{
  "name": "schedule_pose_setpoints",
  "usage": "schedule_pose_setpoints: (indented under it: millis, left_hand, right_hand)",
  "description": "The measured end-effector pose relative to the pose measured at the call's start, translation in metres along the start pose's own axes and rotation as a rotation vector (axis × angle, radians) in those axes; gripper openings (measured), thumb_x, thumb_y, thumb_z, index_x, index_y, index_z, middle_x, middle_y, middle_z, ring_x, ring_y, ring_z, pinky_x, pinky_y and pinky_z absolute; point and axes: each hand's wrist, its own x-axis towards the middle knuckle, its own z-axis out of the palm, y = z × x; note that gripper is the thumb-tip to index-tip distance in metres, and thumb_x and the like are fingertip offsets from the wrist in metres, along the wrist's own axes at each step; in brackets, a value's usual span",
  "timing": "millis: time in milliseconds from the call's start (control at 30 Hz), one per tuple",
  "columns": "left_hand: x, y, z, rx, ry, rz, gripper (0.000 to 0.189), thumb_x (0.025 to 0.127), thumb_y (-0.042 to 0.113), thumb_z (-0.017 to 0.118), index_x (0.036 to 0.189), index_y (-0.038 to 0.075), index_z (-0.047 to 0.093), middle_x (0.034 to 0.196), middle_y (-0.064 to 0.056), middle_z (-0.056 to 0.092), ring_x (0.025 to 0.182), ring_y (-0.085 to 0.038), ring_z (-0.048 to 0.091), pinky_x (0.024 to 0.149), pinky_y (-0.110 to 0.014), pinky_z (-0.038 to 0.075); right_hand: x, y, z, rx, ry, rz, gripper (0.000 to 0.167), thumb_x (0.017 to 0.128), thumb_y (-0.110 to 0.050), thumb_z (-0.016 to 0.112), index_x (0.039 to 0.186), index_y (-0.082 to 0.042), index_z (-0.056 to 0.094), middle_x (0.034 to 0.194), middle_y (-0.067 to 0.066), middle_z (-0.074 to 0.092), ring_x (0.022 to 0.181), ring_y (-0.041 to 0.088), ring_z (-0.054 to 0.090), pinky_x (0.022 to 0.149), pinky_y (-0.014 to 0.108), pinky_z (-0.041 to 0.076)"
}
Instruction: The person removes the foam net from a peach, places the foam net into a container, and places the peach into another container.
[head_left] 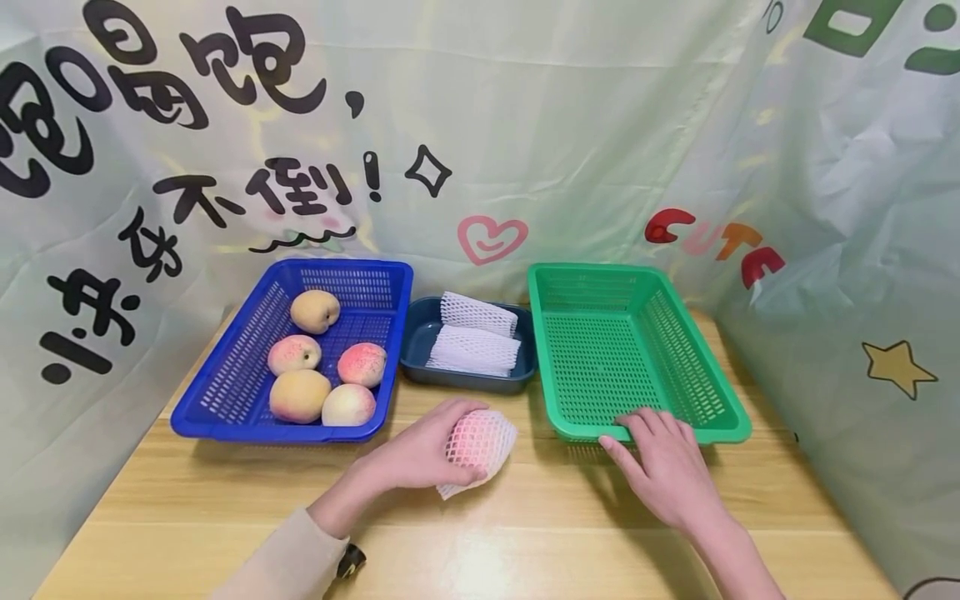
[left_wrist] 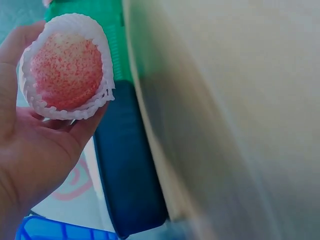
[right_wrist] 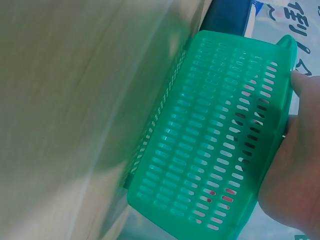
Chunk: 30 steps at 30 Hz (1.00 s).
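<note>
My left hand (head_left: 420, 454) holds a pink-speckled peach (left_wrist: 67, 70) wrapped in a white foam net sleeve (head_left: 498, 442), over the table in front of the dark blue tray. The sleeve's open end shows the peach's skin in the left wrist view. With its fingers over the near rim of the green basket (head_left: 600, 367), my right hand (head_left: 671, 471) grips that edge, thumb on the outer side. In the right wrist view the thumb lies at the rim and the fingers are mostly hidden. No fruit shows inside the green basket.
A blue basket (head_left: 225, 375) at the left holds several peaches (head_left: 300, 396). Between the baskets stands the dark blue tray (head_left: 465, 382) with white foam net sleeves (head_left: 476, 350) in it. A printed cloth (head_left: 600, 125) hangs behind the wooden table (head_left: 525, 533).
</note>
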Motion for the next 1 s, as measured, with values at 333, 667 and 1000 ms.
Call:
schedule_pose_setpoints:
  millis: [333, 667, 1000]
  left_hand:
    - [0.002, 0.021, -0.016, -0.104, 0.150, 0.038, 0.081, 0.078, 0.028, 0.090, 0.147, 0.021, 0.049, 0.137, 0.006, 0.054, 0.118, -0.015, 0.058, 0.100, -0.042, 0.051]
    - [0.008, 0.036, -0.028, -0.133, 0.428, 0.132, 0.093, 0.069, 0.022, 0.096, 0.147, 0.025, 0.048, 0.140, 0.004, 0.056, 0.124, -0.018, 0.057, 0.100, -0.047, 0.053]
    - [0.012, 0.046, -0.043, -0.158, 0.574, 0.278, 0.095, 0.066, 0.011, 0.098, 0.148, 0.023, 0.052, 0.147, 0.003, 0.053, 0.134, -0.019, 0.052, 0.109, -0.047, 0.048]
  right_hand:
    - [-0.001, -0.002, -0.003, 0.056, 0.009, 0.016, 0.040, 0.104, -0.040, 0.063, 0.122, -0.004, 0.068, 0.121, 0.011, 0.066, 0.118, 0.036, 0.055, 0.098, 0.057, 0.036]
    - [0.000, -0.004, -0.002, 0.109, 0.066, 0.006, 0.034, 0.101, -0.035, 0.068, 0.119, -0.006, 0.067, 0.120, 0.009, 0.066, 0.119, 0.035, 0.055, 0.098, 0.057, 0.035]
    - [0.004, -0.006, -0.003, 0.134, 0.132, -0.038, 0.033, 0.095, -0.027, 0.076, 0.118, -0.006, 0.065, 0.120, 0.011, 0.065, 0.117, 0.036, 0.057, 0.095, 0.056, 0.037]
